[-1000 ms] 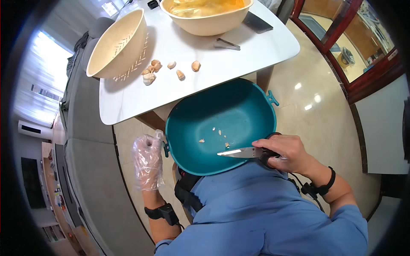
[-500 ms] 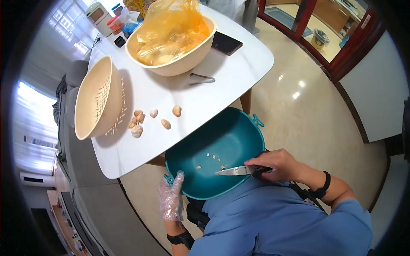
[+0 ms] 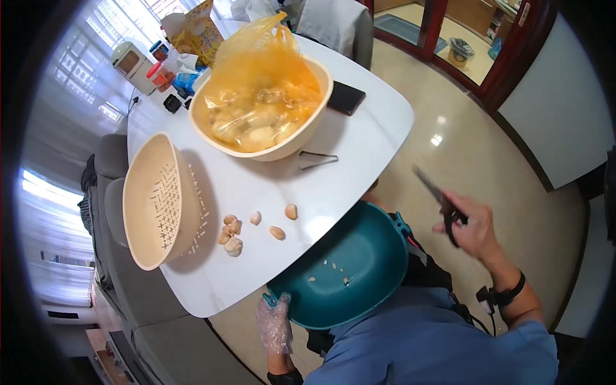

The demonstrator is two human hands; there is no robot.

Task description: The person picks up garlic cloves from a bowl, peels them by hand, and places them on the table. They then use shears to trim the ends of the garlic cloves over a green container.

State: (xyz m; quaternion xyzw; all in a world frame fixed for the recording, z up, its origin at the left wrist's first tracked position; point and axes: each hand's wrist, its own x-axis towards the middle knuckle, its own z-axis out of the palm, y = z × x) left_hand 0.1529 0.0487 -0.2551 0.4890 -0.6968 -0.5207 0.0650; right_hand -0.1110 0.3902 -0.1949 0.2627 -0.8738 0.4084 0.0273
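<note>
My left hand [image 3: 274, 324], in a clear plastic glove, grips the handle at the left edge of a teal basin [image 3: 378, 289]. The basin rests on my lap beside the table, with a few small pale bits on its bottom. My right hand [image 3: 471, 224] holds black-handled scissors [image 3: 443, 202] in the air, right of the basin and over the floor. Their blades point up and left, blurred by motion. On the table nearest the basin lie loose garlic cloves [image 3: 277, 233] and a small cluster of garlic [image 3: 233, 247].
On the white table [image 3: 224, 289] stand a tilted beige strainer basket [image 3: 144, 205] and a beige bowl [image 3: 282, 153] holding a yellow plastic bag [image 3: 256, 83]. Tweezers [image 3: 317, 160] and a phone [image 3: 347, 98] lie near the bowl. A red-lidded jar [image 3: 159, 76] stands farther back.
My right hand has lifted the scissors out from over the basin, up and to the right. My left hand keeps its grip on the basin. The view has tilted upward.
</note>
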